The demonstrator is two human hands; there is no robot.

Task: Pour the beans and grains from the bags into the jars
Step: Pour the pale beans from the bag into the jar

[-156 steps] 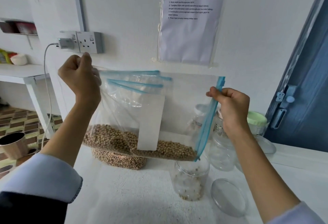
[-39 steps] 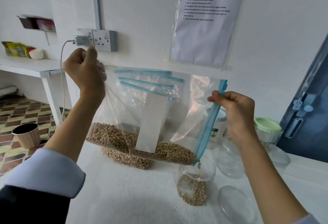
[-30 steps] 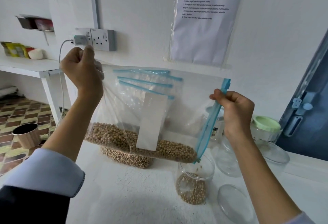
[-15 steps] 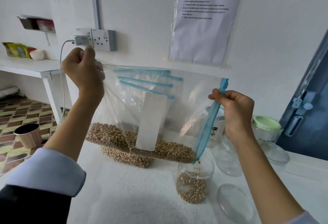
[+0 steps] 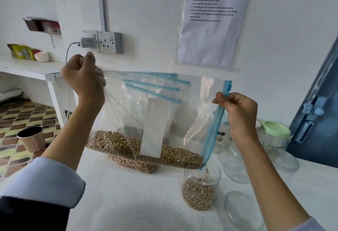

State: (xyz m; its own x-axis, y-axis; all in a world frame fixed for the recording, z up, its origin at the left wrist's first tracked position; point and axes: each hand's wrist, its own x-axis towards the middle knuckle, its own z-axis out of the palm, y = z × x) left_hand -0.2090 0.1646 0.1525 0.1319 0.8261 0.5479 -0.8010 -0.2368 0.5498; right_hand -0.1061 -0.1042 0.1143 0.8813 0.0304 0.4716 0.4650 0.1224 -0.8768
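**Bag mouth over jar: the low corner sets the pour**

We hold the clear plastic zip bag with the blue seal strip (image 5: 164, 113) up above the white tabletop (image 5: 131, 197), turned on its side so its long axis runs roughly 9 to 3 o'clock. The left hand (image 5: 83, 78) is clenched on the closed far corner at about 10 o'clock of the bag. The right hand (image 5: 237, 110) pinches the blue seal edge at 3 o'clock, and it is the nearer hand to the outlet.

The tan round beans (image 5: 146, 152) lie banked along the bag's lower edge. From the right grip the seal strip drops toward 7 o'clock, ending at the low corner directly above the open clear plastic jar (image 5: 201, 186). A few beans appear to be in fall inside the jar mouth; the jar looks under half full.

Judgement: flow depends on the left end being higher than the outlet corner. Raising the left hand further should drive the remaining beans toward 4 o'clock. Risk: the corner sits near the jar's 11 o'clock rim, so drift leftward could spill.

Other clear empty jars (image 5: 236, 164) stand at 3 o'clock of the filling jar.
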